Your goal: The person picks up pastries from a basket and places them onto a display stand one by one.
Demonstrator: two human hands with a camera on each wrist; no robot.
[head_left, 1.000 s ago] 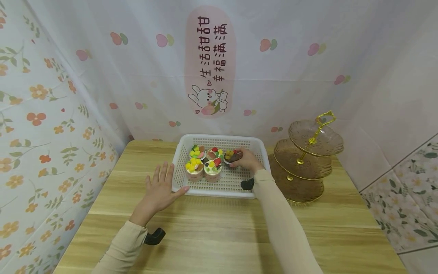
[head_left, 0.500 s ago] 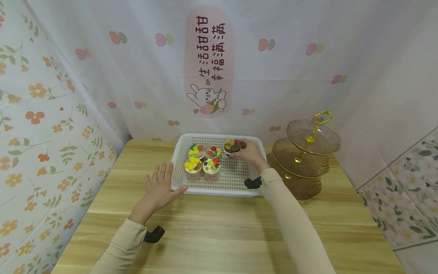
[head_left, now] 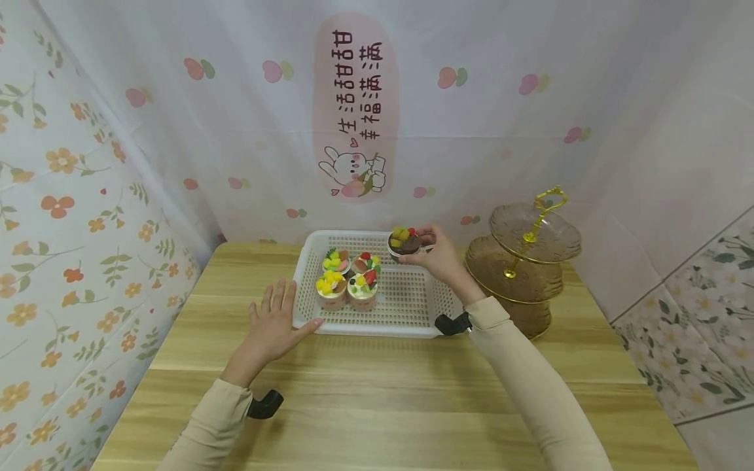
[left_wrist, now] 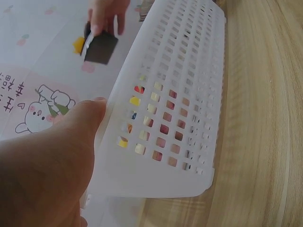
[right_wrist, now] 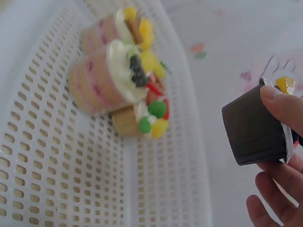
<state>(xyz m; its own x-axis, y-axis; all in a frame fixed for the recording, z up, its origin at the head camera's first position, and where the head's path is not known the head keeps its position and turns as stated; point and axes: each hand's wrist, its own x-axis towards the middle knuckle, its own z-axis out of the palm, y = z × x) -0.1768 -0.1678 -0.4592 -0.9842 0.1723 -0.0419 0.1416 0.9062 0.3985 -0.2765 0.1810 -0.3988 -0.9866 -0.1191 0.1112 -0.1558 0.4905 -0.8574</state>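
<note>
My right hand (head_left: 438, 256) holds a dark chocolate cupcake (right_wrist: 248, 127) between thumb and fingers, topped with yellow fruit and a red berry. In the right wrist view the cupcake hangs above the rim of a white plastic basket (head_left: 406, 332). Inside the basket several cream-topped dessert cups (head_left: 362, 293) with fruit stand grouped on the left side. My left hand (head_left: 274, 327) rests at the basket's left front corner with fingers spread, and its thumb (left_wrist: 90, 111) touches the rim in the left wrist view.
A three-tier stand (head_left: 526, 278) with gold edges and a gold handle is on the right of the wooden table (head_left: 365, 399), near my right forearm. A printed white curtain (head_left: 259, 150) hangs right behind the basket.
My right hand has lifted the chocolate cupcake out of its place in the basket, moving it up and slightly right. My left hand stays at the same corner.
</note>
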